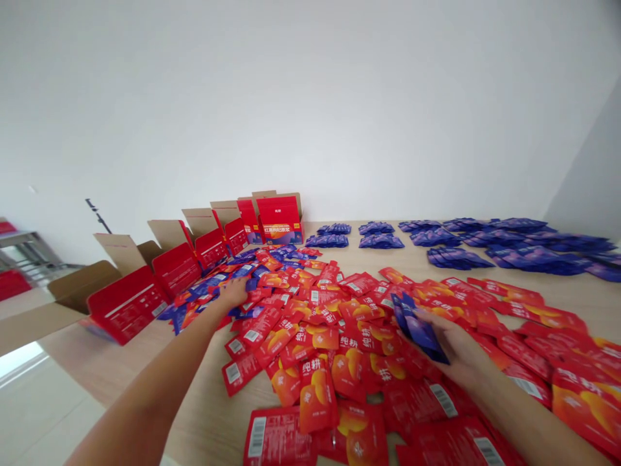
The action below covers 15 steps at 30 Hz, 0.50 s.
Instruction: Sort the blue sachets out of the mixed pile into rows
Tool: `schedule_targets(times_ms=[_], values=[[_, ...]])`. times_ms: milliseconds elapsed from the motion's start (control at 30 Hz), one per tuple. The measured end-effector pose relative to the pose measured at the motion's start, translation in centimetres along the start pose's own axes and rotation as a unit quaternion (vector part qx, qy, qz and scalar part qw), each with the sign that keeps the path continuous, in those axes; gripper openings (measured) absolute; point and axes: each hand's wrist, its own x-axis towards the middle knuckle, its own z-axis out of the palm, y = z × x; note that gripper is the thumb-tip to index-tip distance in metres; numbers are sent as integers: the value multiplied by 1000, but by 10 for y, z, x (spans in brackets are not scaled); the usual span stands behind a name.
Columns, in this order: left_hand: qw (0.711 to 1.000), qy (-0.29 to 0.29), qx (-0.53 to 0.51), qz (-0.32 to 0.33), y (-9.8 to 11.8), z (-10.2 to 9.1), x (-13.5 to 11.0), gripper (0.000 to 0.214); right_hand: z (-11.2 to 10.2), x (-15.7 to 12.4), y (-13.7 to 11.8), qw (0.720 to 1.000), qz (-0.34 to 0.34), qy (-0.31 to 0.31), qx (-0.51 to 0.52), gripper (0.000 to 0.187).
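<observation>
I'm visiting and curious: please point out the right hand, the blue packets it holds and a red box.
Right hand [456,343]: head view, back of hand.
Blue packets [421,331]: head view, uppermost packet's face.
Red box [279,221]: head view, printed front.

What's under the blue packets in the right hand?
Red packets show past the left and lower edges of the blue packets in the right hand; what lies directly beneath is covered.

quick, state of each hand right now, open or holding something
Left hand: at a blue packet; whether its grip is open or closed cannot be told.
Right hand: closed, holding blue packets.
</observation>
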Motion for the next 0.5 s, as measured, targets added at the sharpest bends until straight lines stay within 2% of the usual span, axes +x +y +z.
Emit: schedule_targets(times_ms=[67, 167, 267, 333, 433, 500], values=[[999, -18, 31, 1, -11, 2, -3, 58, -2, 1, 3, 999, -37, -17, -5, 34], [997, -26, 65, 27, -15, 4, -8, 60, -6, 8, 12, 994, -106, -26, -8, 60], [994, -4, 97, 58, -16, 4, -8, 53, -11, 13, 18, 988, -150, -24, -11, 66], [992, 53, 85, 78, -13, 2, -6, 49, -14, 15, 20, 988, -152, -24, -11, 61], [976, 156, -9, 150, 14, -6, -8, 45, -15, 14, 21, 991, -132, -23, -19, 48], [948, 186, -80, 245, 51, -14, -19, 43, -14, 12, 24, 990, -130, -34, -35, 39]])
